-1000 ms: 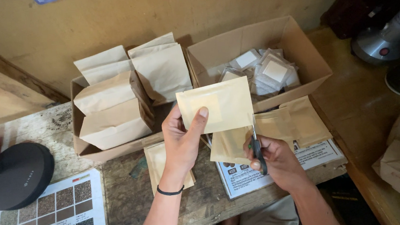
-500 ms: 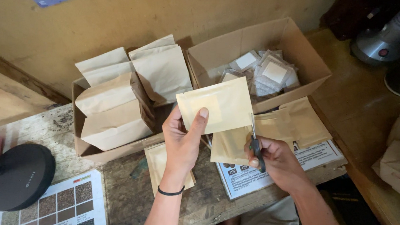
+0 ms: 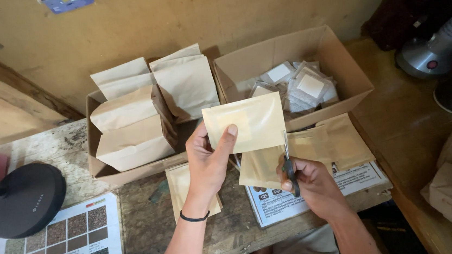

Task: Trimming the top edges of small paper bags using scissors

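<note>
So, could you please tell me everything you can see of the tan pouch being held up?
The tan pouch is a flat, roughly rectangular packet of what looks like kraft paper, with a paler square patch near its left side. The left hand holds it up by its lower left corner, thumb on its front, above the wooden table. The scissors in the right hand meet its lower right edge.

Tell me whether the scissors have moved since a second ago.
No. The scissors in the right hand stay at the pouch's right edge, below the cardboard box.
</note>
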